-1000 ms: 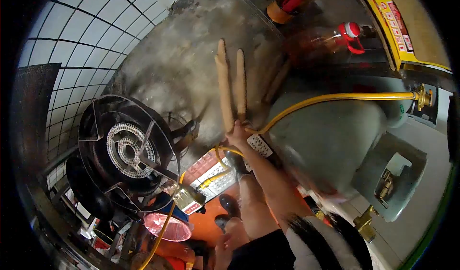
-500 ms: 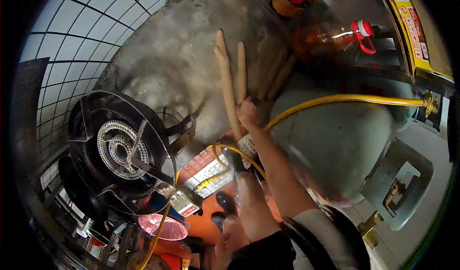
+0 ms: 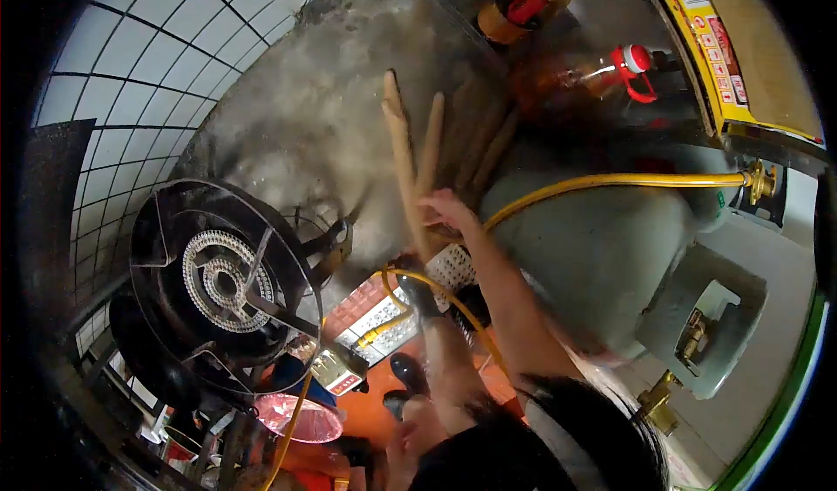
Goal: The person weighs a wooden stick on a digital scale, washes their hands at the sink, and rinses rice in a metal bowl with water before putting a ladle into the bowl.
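The right arm [image 3: 506,303] is outstretched, its hand [image 3: 449,208] at the two pale sticks [image 3: 398,133] beside the cylinder [image 3: 602,260], fingers bent — clamped or merely touching, I cannot tell; left hand [image 3: 404,446], likewise.

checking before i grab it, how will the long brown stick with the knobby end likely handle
The long brown stick is probably stiff, since it runs nearly straight. Its knobby far end would likely make it roll unevenly. The dull, matte surface suggests it isn't very slippery.
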`<state>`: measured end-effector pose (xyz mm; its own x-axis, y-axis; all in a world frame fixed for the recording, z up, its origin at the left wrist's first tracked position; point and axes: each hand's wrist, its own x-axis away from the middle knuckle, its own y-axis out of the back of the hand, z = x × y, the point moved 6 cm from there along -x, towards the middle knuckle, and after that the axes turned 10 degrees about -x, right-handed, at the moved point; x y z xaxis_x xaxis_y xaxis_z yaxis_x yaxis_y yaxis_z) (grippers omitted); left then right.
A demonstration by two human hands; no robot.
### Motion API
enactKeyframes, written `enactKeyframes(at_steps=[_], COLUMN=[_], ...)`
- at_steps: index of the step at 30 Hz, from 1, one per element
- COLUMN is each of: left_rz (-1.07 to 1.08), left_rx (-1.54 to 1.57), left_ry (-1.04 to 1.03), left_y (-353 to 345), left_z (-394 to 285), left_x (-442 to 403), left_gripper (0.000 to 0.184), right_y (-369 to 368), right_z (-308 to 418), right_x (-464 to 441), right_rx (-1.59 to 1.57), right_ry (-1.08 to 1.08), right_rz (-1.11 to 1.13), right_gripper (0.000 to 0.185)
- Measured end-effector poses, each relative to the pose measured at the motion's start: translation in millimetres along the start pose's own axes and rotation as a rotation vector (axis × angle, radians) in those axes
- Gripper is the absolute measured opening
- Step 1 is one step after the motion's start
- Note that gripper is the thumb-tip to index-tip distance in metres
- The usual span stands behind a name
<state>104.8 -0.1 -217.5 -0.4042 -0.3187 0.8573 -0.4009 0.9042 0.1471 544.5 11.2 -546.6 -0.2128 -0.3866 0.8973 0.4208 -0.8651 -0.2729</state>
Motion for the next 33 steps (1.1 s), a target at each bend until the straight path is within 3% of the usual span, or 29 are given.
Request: enactKeyframes(at_steps=[3, 6, 9, 12, 15, 18, 21, 24, 27, 30, 33], left_rz=[0.023, 0.044, 0.033, 0.046, 0.017, 0.033, 0.047, 0.035, 0.058, 0.026, 0.110], left_rx=[-0.027, -0.177, -0.074, -0.033, -0.041, -0.012, 0.039, 0.002, -0.049, 0.022, 0.261], left_ry=[0.192, -0.003, -0.046, 0.211, 0.171, 0.097, 0.145, 0.178, 0.278, 0.249, 0.087], left_y=[1.4, 3.2, 2.4, 3.3, 2.1, -0.2, -3.1, -5.2, -6.7, -5.5, -14.4], left_z=[-22.2, 9.0, 13.2, -34.7, -27.7, -33.4, -35.9, -34.0, -76.3, -68.9, -111.9], left_x=[3.1, 17.8, 19.2, 15.4, 17.1, 14.8, 17.0, 17.4, 14.5, 13.1, -6.3], left_gripper=[0.027, 0.032, 0.032, 0.028, 0.028, 0.028, 0.028, 0.028, 0.028, 0.030, 0.027], right_y=[-16.4, -24.6, -4.7, 21.3, 52.7, 52.4, 70.3, 71.1, 42.0, 7.3, -41.5], right_z=[18.0, 21.2, 22.0, 31.8, 18.0, 36.3, 31.5, 23.2, 29.8, 23.3, 13.7], right_x=[30.6, 50.1, 53.2, 54.9, 20.4, 37.8, 25.1, 16.6, 37.6, 40.6, 63.5], right_rx=[-0.060, -0.190, -0.246, -0.172, -0.242, -0.031, 0.040, 0.431, 0.840, 0.806, 0.613], right_ry=[0.147, 0.264, 0.274, 0.264, 0.350, 0.248, 0.324, 0.267, 0.490, 0.664, 0.426], right_rz=[-0.053, -0.110, -0.240, -0.388, -0.499, -0.561, -0.623, -0.651, -0.720, -0.558, -0.395], right_gripper=[0.026, 0.025, 0.026, 0.026, 0.028, 0.029, 0.028, 0.031, 0.034, 0.036, 0.036])
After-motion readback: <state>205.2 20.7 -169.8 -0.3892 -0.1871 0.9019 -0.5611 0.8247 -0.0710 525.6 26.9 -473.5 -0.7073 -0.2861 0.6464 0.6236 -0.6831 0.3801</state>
